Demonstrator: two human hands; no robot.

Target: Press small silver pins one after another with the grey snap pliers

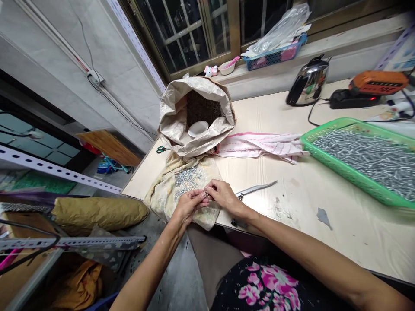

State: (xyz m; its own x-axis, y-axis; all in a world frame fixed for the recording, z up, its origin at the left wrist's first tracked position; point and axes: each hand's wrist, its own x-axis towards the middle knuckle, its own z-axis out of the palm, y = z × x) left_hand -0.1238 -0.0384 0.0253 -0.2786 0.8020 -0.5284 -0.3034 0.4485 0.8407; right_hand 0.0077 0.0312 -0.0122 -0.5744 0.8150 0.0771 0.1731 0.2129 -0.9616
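Observation:
My left hand (pixel 189 204) and my right hand (pixel 223 195) meet at the table's near edge, fingertips pinched together on a small metal piece (pixel 206 195) that is too tiny to name. Both hands hover over a pale patterned cloth (pixel 168 188) carrying a heap of small silvery metal parts (pixel 188 178). Just right of my right hand lies a pair of metal tweezers or snips (pixel 256 188) on the table.
An open paper sack (pixel 177 116) of dark material with a white dish (pixel 198 128) stands behind the cloth. A green basket (pixel 324 160) of several silvery parts sits right. Kettle (pixel 308 82), orange device (pixel 378 82), green scissors (pixel 161 150), pink-white cloth (pixel 262 144) lie beyond.

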